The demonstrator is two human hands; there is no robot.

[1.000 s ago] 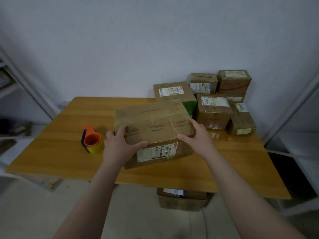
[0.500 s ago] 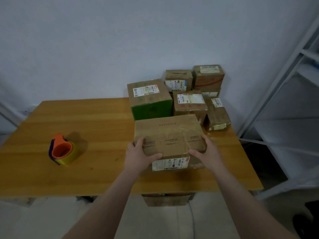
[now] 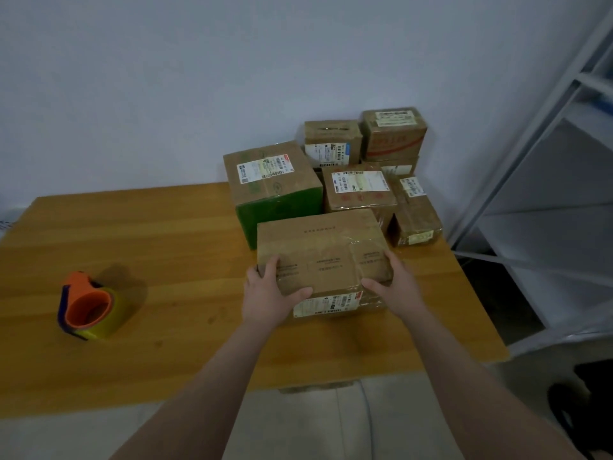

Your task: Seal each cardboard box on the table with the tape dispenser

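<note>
While my left hand (image 3: 268, 293) and right hand (image 3: 394, 287) clasp the near corners of the cardboard box (image 3: 325, 250), resting long side toward me on the table (image 3: 166, 244), the tape dispenser (image 3: 93, 310) lies well left, nearer the left hand.

Left hand (image 3: 269, 295), right hand (image 3: 399, 287), forearms (image 3: 212, 386) all bare; nails look short, blurry.
</note>
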